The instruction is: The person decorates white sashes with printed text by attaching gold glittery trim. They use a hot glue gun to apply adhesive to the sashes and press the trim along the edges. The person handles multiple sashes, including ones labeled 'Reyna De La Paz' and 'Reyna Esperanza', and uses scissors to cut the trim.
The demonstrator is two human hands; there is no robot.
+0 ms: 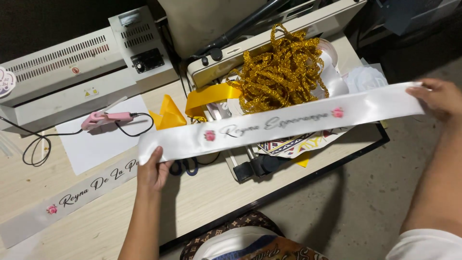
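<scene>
Left hand: the left hand (pixel 153 174) pinches the left end of a white satin sash (pixel 279 123), thumb on top and fingers (pixel 164 166) curled under the band, closed on the fabric.
Right hand: the right hand (pixel 440 98) grips the sash's right end at the far right of the scene, fingers folded over the top edge and closed on it.
White satin sash: stretched nearly taut between both hands, held above the tabletop (pixel 211 197), slanting up from near left to far right; it carries dark script lettering with a small pink rose print at each end of the wording.
Second sash: another white sash (pixel 67 200) with similar lettering and a pink rose lies flat on the tabletop at the near left, just left of the left hand.
Gold trim: a tangled heap of glittery gold trim (pixel 281 72) sits beyond the held sash, partly on a heat press (pixel 269 43).
Yellow ribbon: a yellow ribbon (pixel 207 96) loops left of the gold heap.
Glue gun: a pink glue gun (pixel 103 119) lies on a white paper sheet (pixel 103 139), its black cord trailing left.
Laminator: a pale grey laminator (pixel 72 72) stands at the far left.
</scene>
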